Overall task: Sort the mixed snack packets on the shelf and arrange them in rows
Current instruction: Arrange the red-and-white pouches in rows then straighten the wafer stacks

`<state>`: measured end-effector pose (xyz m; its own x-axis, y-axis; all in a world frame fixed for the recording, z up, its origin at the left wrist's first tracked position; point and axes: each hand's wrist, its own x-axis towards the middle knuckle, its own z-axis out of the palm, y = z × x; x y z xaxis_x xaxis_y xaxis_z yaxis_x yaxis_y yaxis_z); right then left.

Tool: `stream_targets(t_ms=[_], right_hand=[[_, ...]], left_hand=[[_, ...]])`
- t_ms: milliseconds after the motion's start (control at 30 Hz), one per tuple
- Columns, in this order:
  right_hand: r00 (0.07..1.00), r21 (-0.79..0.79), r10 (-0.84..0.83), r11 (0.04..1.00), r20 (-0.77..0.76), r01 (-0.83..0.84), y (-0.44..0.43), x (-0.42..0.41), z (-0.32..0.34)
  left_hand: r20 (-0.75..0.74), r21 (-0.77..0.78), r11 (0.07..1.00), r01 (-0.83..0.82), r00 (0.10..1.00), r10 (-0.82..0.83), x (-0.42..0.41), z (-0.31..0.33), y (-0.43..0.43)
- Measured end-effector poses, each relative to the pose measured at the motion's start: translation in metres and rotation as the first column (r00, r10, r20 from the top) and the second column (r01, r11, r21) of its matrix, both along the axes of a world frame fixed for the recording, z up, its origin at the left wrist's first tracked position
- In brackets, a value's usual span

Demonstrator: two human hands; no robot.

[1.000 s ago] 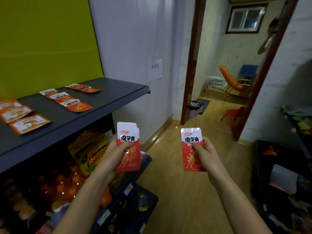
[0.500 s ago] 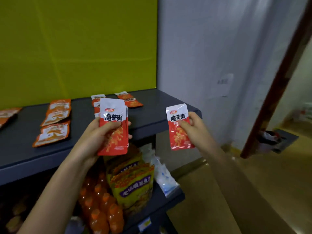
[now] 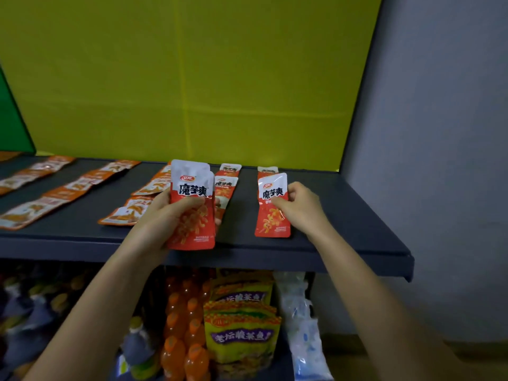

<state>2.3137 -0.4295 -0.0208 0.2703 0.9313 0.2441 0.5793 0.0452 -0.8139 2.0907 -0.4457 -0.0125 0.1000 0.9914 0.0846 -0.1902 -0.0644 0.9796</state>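
Presently: left hand (image 3: 165, 215) grip curled round stacked red packets (image 3: 192, 185); right hand (image 3: 302, 210) grip pinching single red packet (image 3: 272, 224), over shelf (image 3: 346, 215).

Below, orange drink bottles (image 3: 178, 347) beside yellow-purple bags (image 3: 242, 335).

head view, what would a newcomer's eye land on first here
Red-and-white snack packets held up mid-frame: a small stack in the left hand, a single packet in the right hand, above the dark shelf. Behind glows a yellow-green back panel; orange packets lie in rows at left.
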Motion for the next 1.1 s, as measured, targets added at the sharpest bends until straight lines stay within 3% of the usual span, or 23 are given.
stream_targets(t_ms=[200, 567, 667, 767, 900, 967, 1100], right_hand=[[0.956, -0.075, -0.007, 0.997, 0.294, 0.031, 0.007, 0.009, -0.017], [0.856, -0.096, 0.005, 0.994, 0.517, 0.052, 0.008, 0.010, -0.015], [0.885, -0.070, -0.027, 0.995, 0.465, 0.067, 0.008, 0.011, -0.016], [0.953, 0.048, -0.060, 0.998, 0.299, 0.047, 0.005, 0.010, -0.010], [0.990, 0.117, 0.142, 0.983, 0.019, -0.143, -0.006, 0.001, 0.005], [0.979, 0.094, 0.199, 0.976, -0.032, -0.195, -0.010, 0.000, 0.013], [0.986, 0.110, 0.139, 0.985, -0.090, -0.129, -0.007, 0.015, 0.021]], left_hand=[[-0.020, 0.042, 0.999, -0.003, 1.000, 0.004, 0.008, 0.007, 0.002], [-0.010, -0.008, 0.992, 0.130, 0.991, -0.130, 0.025, 0.010, 0.013], [-0.004, -0.016, 0.987, 0.157, 0.988, -0.157, 0.030, 0.011, 0.015], [0.000, -0.003, 0.983, 0.185, 0.983, -0.185, 0.038, 0.013, 0.018], [-0.002, 0.032, 0.982, 0.184, 0.983, -0.184, 0.060, 0.012, 0.025], [-0.023, 0.059, 0.979, 0.197, 0.980, -0.196, 0.075, 0.012, 0.028], [-0.038, 0.102, 0.968, 0.231, 0.973, -0.228, 0.104, 0.015, 0.031]])
